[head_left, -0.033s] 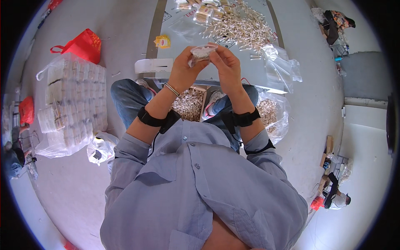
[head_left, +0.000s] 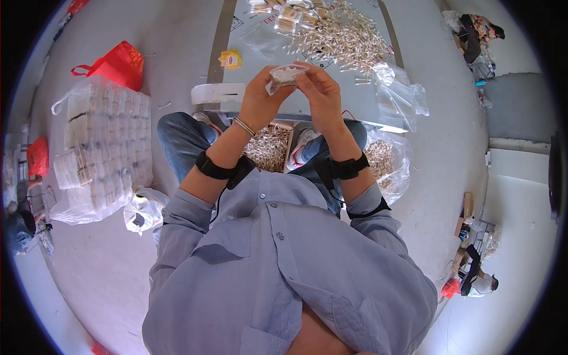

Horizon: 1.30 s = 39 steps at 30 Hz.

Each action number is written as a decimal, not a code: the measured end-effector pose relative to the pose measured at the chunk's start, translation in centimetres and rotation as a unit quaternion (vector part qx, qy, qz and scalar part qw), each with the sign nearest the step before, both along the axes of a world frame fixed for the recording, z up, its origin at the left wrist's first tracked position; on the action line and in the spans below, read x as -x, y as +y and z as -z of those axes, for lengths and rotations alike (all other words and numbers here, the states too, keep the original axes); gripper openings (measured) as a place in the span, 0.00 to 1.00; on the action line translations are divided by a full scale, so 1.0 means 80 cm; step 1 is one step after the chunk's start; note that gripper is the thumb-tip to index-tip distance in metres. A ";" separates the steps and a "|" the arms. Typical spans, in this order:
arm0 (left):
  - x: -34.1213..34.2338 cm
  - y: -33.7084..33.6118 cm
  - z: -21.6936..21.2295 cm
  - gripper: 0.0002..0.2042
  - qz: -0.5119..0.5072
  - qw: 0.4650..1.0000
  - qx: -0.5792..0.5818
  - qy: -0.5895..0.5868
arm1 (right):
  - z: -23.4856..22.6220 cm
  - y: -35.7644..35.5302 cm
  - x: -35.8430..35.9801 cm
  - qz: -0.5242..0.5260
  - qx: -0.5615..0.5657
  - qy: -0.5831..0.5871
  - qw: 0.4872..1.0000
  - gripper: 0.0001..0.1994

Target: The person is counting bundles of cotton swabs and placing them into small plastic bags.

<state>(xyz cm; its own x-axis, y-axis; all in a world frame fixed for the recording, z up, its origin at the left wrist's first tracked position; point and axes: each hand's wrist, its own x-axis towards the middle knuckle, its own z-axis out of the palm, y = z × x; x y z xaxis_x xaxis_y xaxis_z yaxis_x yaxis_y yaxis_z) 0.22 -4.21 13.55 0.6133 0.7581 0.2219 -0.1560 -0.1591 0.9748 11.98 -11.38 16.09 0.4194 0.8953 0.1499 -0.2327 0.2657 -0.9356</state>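
Observation:
Between my two hands, above the near edge of the low table [head_left: 278, 53], is a small clear plastic bag of cotton swabs [head_left: 286, 74], with white tips crowded at its mouth. My left hand [head_left: 263, 94] is closed round the bag's left side. My right hand [head_left: 320, 93] pinches the bag's right edge between thumb and fingers. Beyond them on the table lies a large loose heap of cotton swabs [head_left: 346, 41], with several filled packs [head_left: 288, 21] at its far left. A small yellow packet [head_left: 230, 58] rests left of my hands.
Below the table edge, a box of swabs [head_left: 267, 148] sits between my feet, and a clear bag of swabs [head_left: 380, 158] stands by my right knee. A clear sack of packs [head_left: 106, 136] and a red bag [head_left: 121, 65] are at left. Plastic bags [head_left: 397, 97] hang over the table's right corner.

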 end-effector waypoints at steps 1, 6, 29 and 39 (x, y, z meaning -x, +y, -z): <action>0.000 0.001 0.006 0.16 -0.054 0.995 -0.083 0.027 | 0.005 0.001 0.000 0.005 0.007 -0.021 1.000 0.10; -0.004 0.009 0.044 0.20 -0.101 0.988 -0.104 0.055 | 0.052 0.012 -0.001 0.050 0.066 -0.049 0.995 0.08; -0.021 0.034 0.136 0.10 -0.144 0.959 0.240 0.049 | 0.154 0.037 0.000 0.052 0.200 0.050 0.977 0.13; -0.014 0.046 0.135 0.12 -0.091 0.937 0.335 0.043 | 0.151 0.035 0.000 0.051 0.205 0.046 0.976 0.13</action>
<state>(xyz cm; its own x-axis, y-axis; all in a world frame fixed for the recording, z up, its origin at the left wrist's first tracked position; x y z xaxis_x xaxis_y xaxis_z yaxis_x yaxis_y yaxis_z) 1.31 -0.55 2.72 0.4543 0.8035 -0.3848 -0.1025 0.4762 0.8733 11.99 -8.57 3.97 0.5050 0.8249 -0.2541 -0.3121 -0.0999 -0.9448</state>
